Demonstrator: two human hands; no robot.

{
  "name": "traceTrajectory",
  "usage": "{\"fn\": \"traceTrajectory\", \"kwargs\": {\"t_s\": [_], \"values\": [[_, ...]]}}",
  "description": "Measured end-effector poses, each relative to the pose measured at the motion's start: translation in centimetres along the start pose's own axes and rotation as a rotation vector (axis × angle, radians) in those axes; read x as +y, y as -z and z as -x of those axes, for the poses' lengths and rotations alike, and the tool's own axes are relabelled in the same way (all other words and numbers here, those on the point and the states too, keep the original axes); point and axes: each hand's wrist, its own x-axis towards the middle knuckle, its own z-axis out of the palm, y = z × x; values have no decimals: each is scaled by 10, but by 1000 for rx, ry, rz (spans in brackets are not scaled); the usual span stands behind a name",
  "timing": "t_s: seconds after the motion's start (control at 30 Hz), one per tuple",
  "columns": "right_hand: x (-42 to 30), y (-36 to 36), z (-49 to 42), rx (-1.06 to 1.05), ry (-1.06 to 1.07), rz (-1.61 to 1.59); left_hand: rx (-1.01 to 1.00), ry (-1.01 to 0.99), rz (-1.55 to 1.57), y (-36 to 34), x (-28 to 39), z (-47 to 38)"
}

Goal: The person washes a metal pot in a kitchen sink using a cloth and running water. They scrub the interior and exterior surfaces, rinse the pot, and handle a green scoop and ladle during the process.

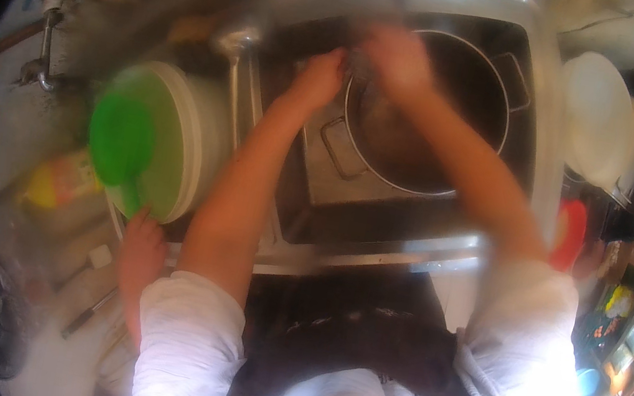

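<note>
A large two-handled metal pot (409, 144) sits in the stainless steel sink (350, 226), its inside brownish. My left hand (323, 75) is at the pot's upper left rim, fingers curled there. My right hand (397, 62), blurred by motion, reaches over the same side of the rim. Between the two hands a grey crumpled thing (360, 67), perhaps a scouring pad, shows by the right fingers. One loop handle (343, 150) juts out at the lower left, another (514, 80) at the upper right.
Left of the sink, another person's hand (145, 244) is at the handle of a green dipper (124, 132) over a pale bucket (196, 145). Behind it lies a yellow bottle (63, 178). A tap (47, 52) is on the far left. White basins (595, 120) stand right of the sink.
</note>
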Motion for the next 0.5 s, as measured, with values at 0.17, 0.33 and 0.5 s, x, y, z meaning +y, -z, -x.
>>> {"fn": "traceTrajectory", "kwargs": {"t_s": [0.17, 0.33, 0.5], "values": [[-22, 26, 84, -568, -708, 10, 105, 118, 488, -44, 7, 23], [0, -45, 80, -1005, -1241, -658, 280, 14, 438, -50, 39, 52], [37, -90, 42, -1062, -517, 443, 319, 28, 362, -51, 48, 59]]}}
